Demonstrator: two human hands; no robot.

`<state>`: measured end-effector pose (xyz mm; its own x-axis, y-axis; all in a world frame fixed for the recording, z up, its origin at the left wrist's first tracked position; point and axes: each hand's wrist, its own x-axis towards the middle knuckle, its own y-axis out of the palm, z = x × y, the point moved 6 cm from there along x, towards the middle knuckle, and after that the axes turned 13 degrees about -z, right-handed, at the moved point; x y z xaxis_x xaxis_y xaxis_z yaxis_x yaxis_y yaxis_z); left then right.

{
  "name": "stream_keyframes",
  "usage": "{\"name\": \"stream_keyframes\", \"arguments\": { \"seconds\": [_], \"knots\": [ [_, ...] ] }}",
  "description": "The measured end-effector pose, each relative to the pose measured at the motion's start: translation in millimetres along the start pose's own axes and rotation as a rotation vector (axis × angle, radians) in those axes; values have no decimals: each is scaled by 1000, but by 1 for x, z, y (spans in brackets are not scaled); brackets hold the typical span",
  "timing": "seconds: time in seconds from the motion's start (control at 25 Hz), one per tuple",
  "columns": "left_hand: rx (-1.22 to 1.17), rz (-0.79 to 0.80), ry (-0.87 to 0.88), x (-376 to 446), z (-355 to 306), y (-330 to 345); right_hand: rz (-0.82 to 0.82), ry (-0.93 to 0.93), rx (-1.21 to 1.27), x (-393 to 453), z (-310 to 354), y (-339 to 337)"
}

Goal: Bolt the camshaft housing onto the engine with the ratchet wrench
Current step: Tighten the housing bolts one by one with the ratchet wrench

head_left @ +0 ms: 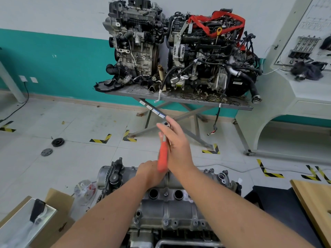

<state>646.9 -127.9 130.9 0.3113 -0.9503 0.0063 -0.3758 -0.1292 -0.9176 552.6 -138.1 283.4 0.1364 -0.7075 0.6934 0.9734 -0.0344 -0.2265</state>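
Observation:
The grey camshaft housing (pixel 168 206) lies on top of the engine (pixel 179 237) at the bottom centre, with two round wells and several bolts along its near edge. A ratchet wrench (pixel 163 158) with an orange handle stands almost upright above the housing's far side, its metal head at the top. My right hand (pixel 176 145) holds the wrench near its head and shaft, fingers extended along it. My left hand (pixel 150 173) is low on the housing at the foot of the orange handle; its fingers are hidden from view.
Two other engines (pixel 179 49) stand on a metal scissor table (pixel 179 99) by the teal wall. A cardboard box (pixel 59 206) and metal tray (pixel 26 221) sit at the lower left, a wooden board (pixel 315 203) at the right. Two round parts (pixel 57 142) lie on the floor.

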Motion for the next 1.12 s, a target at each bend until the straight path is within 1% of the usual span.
{"name": "stream_keyframes", "arguments": {
  "seconds": [0.08, 0.12, 0.16, 0.2, 0.28, 0.36, 0.4, 0.44, 0.48, 0.52, 0.56, 0.6, 0.64, 0.68, 0.72, 0.76, 0.8, 0.84, 0.88, 0.96, 1.04, 1.12],
  "knots": [
    [55, -21, 36, 1, -1, -1, 35, -343, -248, 3, 9, -2],
    [98, -30, 44, 0, -1, 0, 43, -482, -345, 3, 13, -2],
    [121, -34, 44, 1, -1, 1, 59, -580, -423, 3, 17, -2],
    [132, -44, 45, 1, -1, 1, 87, -634, -482, 4, 19, -1],
    [146, -51, 50, 1, -2, 0, 156, -661, -575, 7, 23, 2],
    [140, -57, 66, 1, -2, 2, 239, -633, -697, 13, 27, 6],
    [130, -69, 75, 0, -2, 3, 299, -579, -780, 19, 27, 9],
    [118, -77, 78, -1, -2, 2, 371, -487, -849, 27, 25, 12],
    [111, -87, 83, -1, -2, 1, 433, -355, -872, 35, 21, 13],
    [103, -90, 83, -2, -2, 0, 475, -186, -852, 42, 17, 13],
    [99, -89, 83, -2, -2, 1, 507, 36, -775, 47, 11, 10],
    [95, -87, 78, -2, -1, 1, 508, 313, -598, 49, 5, 8],
    [95, -93, 87, -3, -2, -1, 471, 606, -360, 46, 1, 5],
    [94, -100, 98, -3, -1, -1, 412, 886, -97, 38, -1, 4],
    [94, -109, 116, -4, -1, -2, 334, 1110, 175, 29, -1, 3],
    [91, -110, 133, -5, -1, -2, 231, 1262, 435, 22, -1, 4],
    [86, -108, 149, -5, -1, -2, 127, 1344, 639, 16, -3, 4],
    [83, -103, 152, -6, -2, -3, 46, 1364, 768, 12, -6, 5],
    [80, -103, 149, -6, -2, -3, -17, 1340, 835, 9, -11, 6],
    [66, -99, 126, -4, -1, -3, -83, 1208, 822, 6, -22, 9],
    [49, -75, 102, -3, 0, -2, -42, 968, 642, 3, -28, 8],
    [38, -40, 79, -3, 1, 0, 26, 645, 410, 3, -22, 5]
  ]
}}
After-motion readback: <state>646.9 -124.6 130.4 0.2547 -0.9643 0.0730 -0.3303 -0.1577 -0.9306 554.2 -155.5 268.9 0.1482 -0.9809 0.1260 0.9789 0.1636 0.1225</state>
